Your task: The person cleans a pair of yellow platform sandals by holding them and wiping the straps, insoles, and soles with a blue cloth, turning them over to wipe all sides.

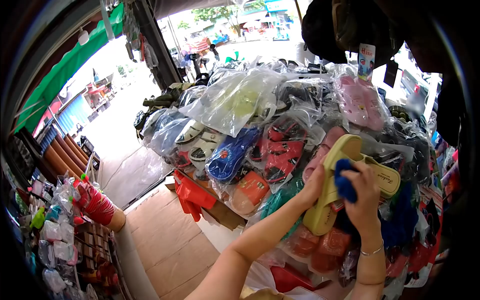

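Note:
My left hand point(315, 186) grips the edge of a yellow slipper point(329, 172), which is tilted upright above the pile of shoes. In my right hand point(364, 190) is a blue fluffy cloth point(345, 180), bunched in the fingers and held against or just over the slipper. A bracelet circles the right wrist. The second yellow slipper point(386, 177), with "Fashion" printed on its insole, lies behind my right hand and is partly hidden by it. Pink slippers point(336, 134) sit just behind the held slipper.
Bagged footwear covers the stall: blue slippers point(231, 155), red sandals point(284, 155), pink clogs point(357, 102) and a clear plastic bag point(235, 97). Dark bags point(345, 27) hang overhead at right. Left of the tiled floor point(165, 235) stand red bundled goods point(95, 202); a street lies beyond.

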### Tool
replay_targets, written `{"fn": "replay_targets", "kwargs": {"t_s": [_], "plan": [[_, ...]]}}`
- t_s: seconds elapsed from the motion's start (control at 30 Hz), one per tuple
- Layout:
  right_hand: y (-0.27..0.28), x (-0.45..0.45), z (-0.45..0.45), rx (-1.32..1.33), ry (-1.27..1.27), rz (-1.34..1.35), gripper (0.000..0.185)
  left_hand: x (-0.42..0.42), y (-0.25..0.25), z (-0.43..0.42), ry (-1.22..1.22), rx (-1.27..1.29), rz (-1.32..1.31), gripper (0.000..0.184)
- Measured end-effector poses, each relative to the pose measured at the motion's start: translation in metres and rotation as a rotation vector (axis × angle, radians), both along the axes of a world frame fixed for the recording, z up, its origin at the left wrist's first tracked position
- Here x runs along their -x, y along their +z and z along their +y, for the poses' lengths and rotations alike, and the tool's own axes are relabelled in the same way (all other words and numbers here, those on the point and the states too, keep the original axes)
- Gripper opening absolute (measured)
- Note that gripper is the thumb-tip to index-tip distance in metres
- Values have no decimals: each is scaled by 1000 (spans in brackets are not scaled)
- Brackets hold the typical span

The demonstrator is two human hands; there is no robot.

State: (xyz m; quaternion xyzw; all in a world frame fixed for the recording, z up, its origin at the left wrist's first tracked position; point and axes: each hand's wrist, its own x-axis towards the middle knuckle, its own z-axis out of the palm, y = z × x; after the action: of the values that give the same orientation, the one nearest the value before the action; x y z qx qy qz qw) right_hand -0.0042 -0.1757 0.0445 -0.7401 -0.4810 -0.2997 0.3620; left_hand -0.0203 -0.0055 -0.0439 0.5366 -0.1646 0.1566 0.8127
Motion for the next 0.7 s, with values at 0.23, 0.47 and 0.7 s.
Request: {"fn": "replay_targets", "kwargs": {"t_s": [0.23,0.47,0.7], "plan": [[7,5,-10,10,44,-30,37,9,16,-5,-121,274,245,57],[6,25,-4,239,92,-62,36,10,2,1,-249,208,118,67],[26,3,-34,-276,-131,-36,40,9,13,-20,-12,-416,-231,77]]}}
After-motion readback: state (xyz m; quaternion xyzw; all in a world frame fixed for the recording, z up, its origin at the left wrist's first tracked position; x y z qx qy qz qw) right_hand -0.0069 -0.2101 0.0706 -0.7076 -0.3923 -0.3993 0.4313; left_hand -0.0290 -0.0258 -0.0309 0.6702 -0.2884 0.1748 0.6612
